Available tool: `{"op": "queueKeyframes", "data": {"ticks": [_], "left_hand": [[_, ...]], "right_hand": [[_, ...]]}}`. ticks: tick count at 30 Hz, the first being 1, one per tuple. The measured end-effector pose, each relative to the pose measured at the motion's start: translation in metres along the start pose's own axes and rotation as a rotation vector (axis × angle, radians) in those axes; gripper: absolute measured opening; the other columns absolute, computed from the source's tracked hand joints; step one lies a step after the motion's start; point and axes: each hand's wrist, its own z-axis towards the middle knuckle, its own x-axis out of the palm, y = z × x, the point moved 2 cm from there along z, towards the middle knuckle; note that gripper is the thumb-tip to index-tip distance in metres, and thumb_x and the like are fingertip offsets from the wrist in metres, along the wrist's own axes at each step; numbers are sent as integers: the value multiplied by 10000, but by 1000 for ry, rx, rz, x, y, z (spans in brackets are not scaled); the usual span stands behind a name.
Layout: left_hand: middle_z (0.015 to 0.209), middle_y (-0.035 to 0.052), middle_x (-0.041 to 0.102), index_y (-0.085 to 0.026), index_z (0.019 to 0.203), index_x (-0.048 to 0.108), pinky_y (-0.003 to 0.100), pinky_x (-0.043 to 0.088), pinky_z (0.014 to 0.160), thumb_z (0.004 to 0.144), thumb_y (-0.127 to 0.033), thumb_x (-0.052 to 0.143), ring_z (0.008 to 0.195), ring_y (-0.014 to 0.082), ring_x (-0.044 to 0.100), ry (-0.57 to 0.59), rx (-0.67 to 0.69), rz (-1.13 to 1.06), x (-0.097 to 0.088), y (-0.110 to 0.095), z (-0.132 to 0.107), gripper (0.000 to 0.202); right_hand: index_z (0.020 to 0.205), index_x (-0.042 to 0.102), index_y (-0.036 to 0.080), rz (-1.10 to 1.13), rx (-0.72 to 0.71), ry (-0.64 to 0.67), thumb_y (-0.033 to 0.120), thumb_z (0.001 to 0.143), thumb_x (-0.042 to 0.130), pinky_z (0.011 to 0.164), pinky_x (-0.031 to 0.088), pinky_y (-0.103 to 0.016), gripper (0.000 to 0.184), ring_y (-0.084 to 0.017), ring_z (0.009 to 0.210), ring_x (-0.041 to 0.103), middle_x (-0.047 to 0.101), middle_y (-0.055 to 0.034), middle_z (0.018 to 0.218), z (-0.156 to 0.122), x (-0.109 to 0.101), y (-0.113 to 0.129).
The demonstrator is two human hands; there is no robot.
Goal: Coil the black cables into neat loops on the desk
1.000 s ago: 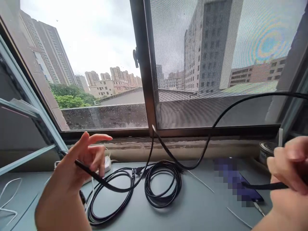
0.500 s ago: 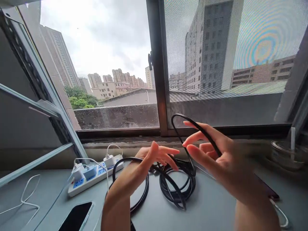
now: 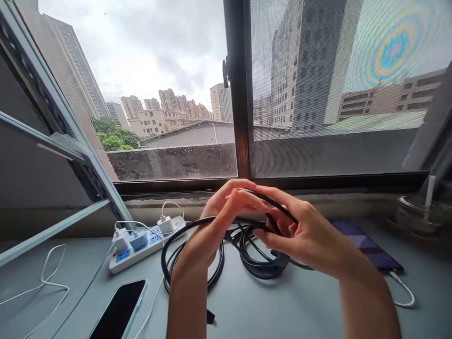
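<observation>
Black cable [image 3: 278, 207] bridging left fingers [image 3: 237, 184] and right fingers [image 3: 281, 195], gripped in both

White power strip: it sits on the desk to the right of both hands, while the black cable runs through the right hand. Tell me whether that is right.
Wrong side: the head view shows the white power strip on the desk left of the left hand and the right hand, through which the black cable runs.

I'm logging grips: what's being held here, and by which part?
The left hand and right hand hold a black cable by a curved stretch where they meet; whether an end is gripped is hidden.
</observation>
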Motion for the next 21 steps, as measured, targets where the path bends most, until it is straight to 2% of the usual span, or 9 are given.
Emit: {"op": "queueKeyframes", "data": {"ticks": [3,5,7,10,13,15,16,18,21], "left_hand": [[968,76,632,-223,1139,562,360,471,867,809,-502,606,946,231,608,158,30,-180,-4,6,0,434],[1026,90,626,-229,1143,588,366,466,882,820,-480,593,992,238,591,229,30,-274,-6,10,1,409],[1104,88,617,-243,1129,618,347,466,879,838,-456,572,1051,236,568,278,-3,-326,-7,13,3,364],[1259,97,553,-254,1229,587,340,483,844,881,-483,485,1195,264,484,373,-91,-328,-7,13,4,429],[1343,134,495,-227,1343,506,353,478,859,891,-553,420,1265,296,423,449,-139,-196,-12,9,2,563],[1263,143,564,-215,1325,532,316,477,845,906,-521,422,1173,274,518,400,-102,-91,-17,5,0,531],[1176,128,619,-221,1281,577,286,481,815,914,-485,430,1086,245,576,338,-49,-60,-21,3,0,475],[1010,74,680,-250,1127,680,236,482,763,920,-413,456,947,190,629,150,99,-21,-28,-1,-1,345],[1006,30,682,-264,957,728,204,462,814,893,-375,521,1027,174,601,-187,281,115,-37,-2,0,244]], "right_hand": [[1300,529,345,136,24,-86,280,777,656,458,448,-199,542,-91,509,495,613,30,753,-6,-5,-5],[1267,575,325,196,26,-163,301,761,670,410,436,-202,516,-90,456,475,591,32,668,-10,-8,-5],[1232,617,289,185,25,-256,323,740,687,345,373,-185,499,-85,399,421,514,42,538,-11,-11,-3],[1138,686,245,137,34,-390,345,721,697,315,325,-170,429,-73,375,398,495,37,496,-9,-17,-1],[1037,729,210,131,69,-552,327,713,705,307,312,-159,346,-52,354,398,529,32,513,-7,-28,-5],[993,741,184,135,106,-648,311,702,716,300,295,-155,319,-46,339,393,516,36,482,-7,-38,-9],[980,745,177,136,117,-681,309,691,725,295,281,-152,319,-44,329,382,482,46,443,-8,-42,-10],[966,750,185,144,118,-705,311,667,741,285,258,-147,325,-41,310,354,398,67,379,-11,-47,-9],[968,750,232,200,131,-727,292,681,729,296,246,-132,294,-26,316,331,367,76,379,-18,-46,3]]}}
